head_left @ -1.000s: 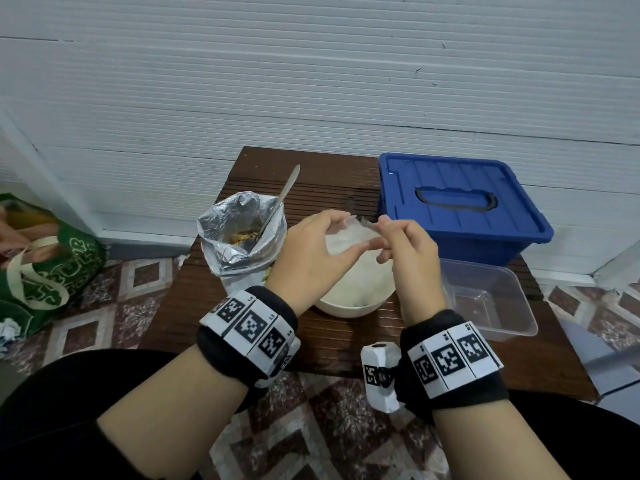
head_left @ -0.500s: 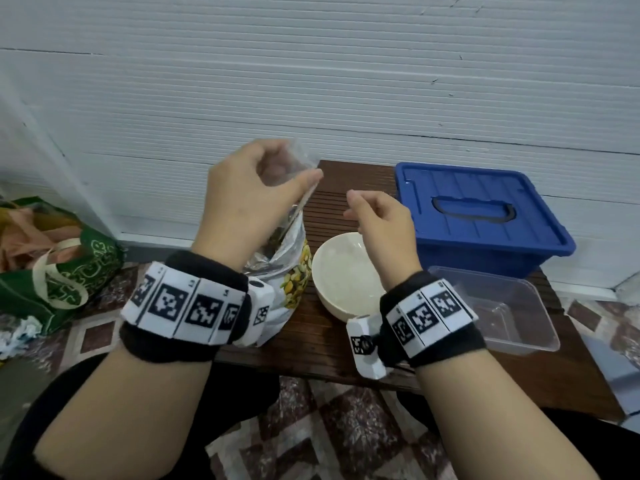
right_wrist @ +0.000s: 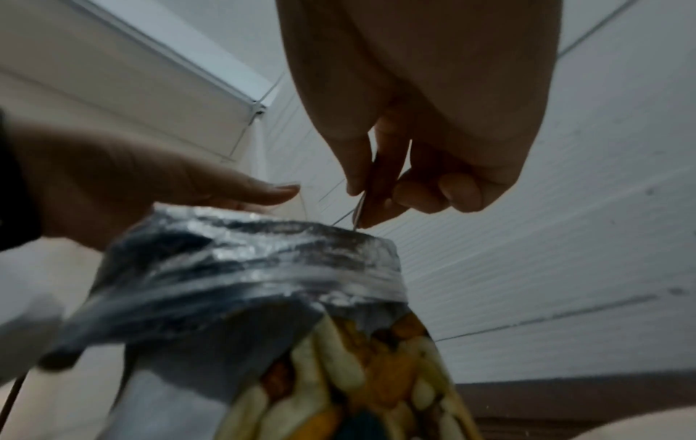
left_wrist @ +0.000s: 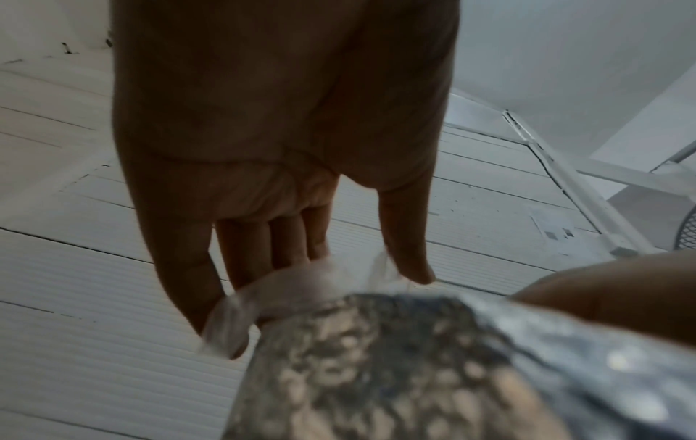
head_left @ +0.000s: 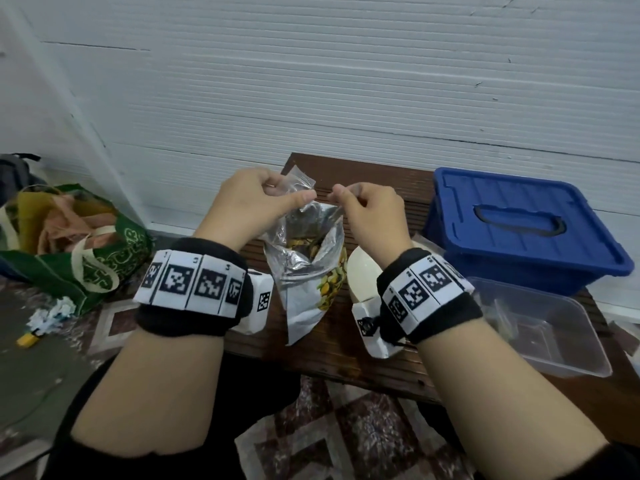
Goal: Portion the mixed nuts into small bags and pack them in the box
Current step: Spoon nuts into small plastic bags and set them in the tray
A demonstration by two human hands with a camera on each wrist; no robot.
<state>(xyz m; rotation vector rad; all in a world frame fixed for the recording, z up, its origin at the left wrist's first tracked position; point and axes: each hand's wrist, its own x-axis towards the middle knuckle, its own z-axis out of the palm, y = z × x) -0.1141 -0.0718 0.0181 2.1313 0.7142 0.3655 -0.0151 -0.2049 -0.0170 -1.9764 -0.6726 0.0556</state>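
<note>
**Small bag held over the nut pouch**

A small clear bag (head_left: 300, 183) is pinched between the thumb and fingers of the left hand (head_left: 249, 202), raised just above the open foil pouch (head_left: 304, 268). The right hand (head_left: 369, 211) is curled, with thumb and forefinger pinched on a thin metal handle (right_wrist: 359, 210) that runs down into the pouch mouth; what lies at its lower end cannot be told. Nuts are seen inside the pouch, which stands upright near the middle of the brown surface (head_left: 349, 358). A white bowl (head_left: 362, 282) is set just right of the pouch, partly hidden by the right wrist. A clear tub (head_left: 554, 337) lies at the near right, and a blue box (head_left: 519, 233) with its lid on stands behind it. A green bag (head_left: 93, 258) is on the floor at the left.
</note>
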